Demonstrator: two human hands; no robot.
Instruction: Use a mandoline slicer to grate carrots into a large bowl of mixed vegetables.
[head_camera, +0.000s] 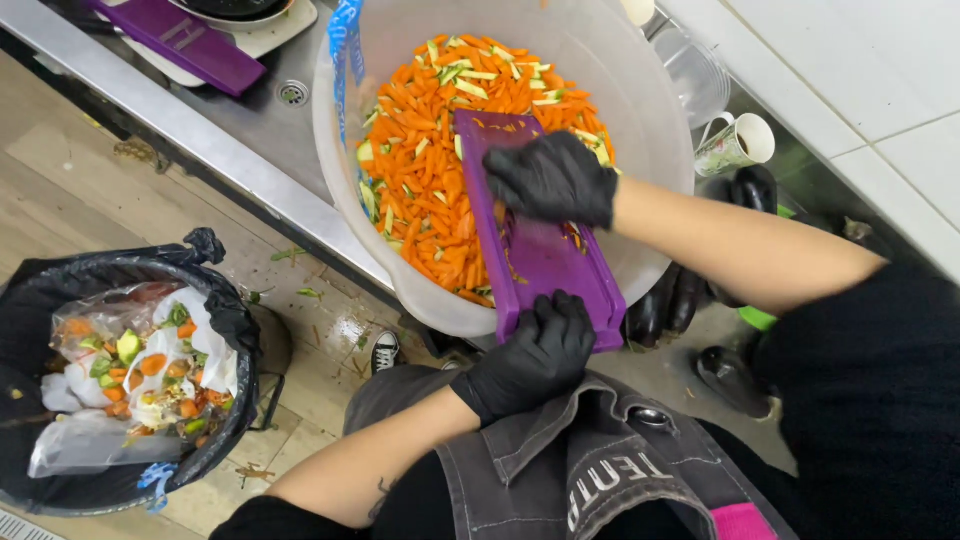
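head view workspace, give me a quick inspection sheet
surface: steel counter with a drain.
job's things: purple slicer board leaning in a translucent tub of carrot and zucchini strips.
clutter: second purple board, mug, dark eggplants.
grippers: left hand grips the board's lower end; right hand presses on its face; both black-gloved.
cables: nothing seen.
surroundings: lined bin of vegetable scraps, wood floor, white tiles.

Steel counter (215, 140) carries the plastic tub (655, 110), a mug (738, 145), dark aubergines (665, 300)
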